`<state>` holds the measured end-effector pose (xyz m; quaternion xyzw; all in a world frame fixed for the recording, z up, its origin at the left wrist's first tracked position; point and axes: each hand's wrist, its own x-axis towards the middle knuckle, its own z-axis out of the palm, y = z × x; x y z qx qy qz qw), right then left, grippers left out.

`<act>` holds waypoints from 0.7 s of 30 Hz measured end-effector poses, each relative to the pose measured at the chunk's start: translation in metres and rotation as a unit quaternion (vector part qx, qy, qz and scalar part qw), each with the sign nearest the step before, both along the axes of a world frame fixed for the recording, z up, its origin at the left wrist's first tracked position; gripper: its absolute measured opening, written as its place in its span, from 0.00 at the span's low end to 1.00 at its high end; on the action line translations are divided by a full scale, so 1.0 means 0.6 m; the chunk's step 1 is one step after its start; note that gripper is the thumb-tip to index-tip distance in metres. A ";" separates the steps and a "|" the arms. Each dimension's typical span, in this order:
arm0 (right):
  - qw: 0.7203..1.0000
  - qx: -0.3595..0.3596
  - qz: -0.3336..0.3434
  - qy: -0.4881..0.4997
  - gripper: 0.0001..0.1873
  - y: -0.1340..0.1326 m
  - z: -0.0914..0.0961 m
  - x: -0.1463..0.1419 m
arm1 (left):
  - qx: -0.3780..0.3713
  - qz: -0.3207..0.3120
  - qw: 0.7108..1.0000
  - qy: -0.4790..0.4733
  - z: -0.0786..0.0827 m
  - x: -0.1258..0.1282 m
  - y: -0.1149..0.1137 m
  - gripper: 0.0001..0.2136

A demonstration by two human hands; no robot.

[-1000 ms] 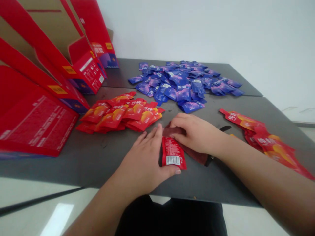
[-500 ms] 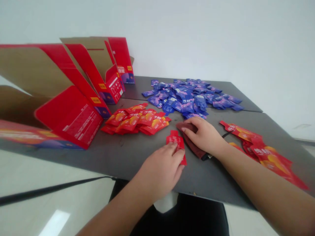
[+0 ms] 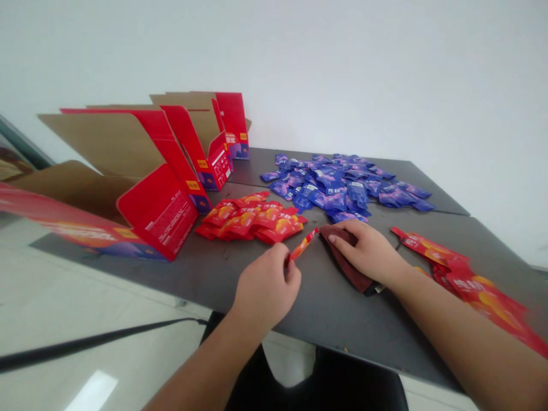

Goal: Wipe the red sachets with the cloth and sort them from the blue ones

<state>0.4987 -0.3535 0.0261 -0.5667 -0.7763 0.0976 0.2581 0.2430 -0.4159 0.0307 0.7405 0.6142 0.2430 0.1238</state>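
My left hand (image 3: 265,288) pinches a red sachet (image 3: 302,245) by one end and holds it edge-on just above the dark table (image 3: 325,308), pointing toward the pile of red sachets (image 3: 252,220). My right hand (image 3: 368,251) lies flat with fingers stretched out on a dark red cloth (image 3: 346,265) right beside it. A row of red sachets (image 3: 462,274) runs along the table by my right forearm.
A heap of blue sachets (image 3: 342,185) lies at the back of the table. Several opened red cardboard boxes (image 3: 162,194) with brown insides stand and lean at the left. A white wall rises behind, pale floor shows at the lower left.
My left hand picked the red sachet up off the table and turned it on edge. The right hand stayed on the cloth. The camera tilted up and back.
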 end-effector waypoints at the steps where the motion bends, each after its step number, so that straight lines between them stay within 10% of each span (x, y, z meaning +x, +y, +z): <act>1: 1.000 -0.006 0.000 0.000 0.16 0.000 0.000 0.000 | 0.002 0.021 0.999 -0.033 0.000 -0.010 0.004 0.05; 11: 1.000 -0.013 0.001 -0.010 0.16 0.000 0.001 0.002 | 0.043 0.220 0.913 -0.340 0.009 -0.117 0.138 0.09; 21: 1.000 -0.021 0.000 -0.016 0.16 0.000 0.000 0.002 | -0.025 0.218 0.968 -0.119 0.013 -0.154 0.150 0.30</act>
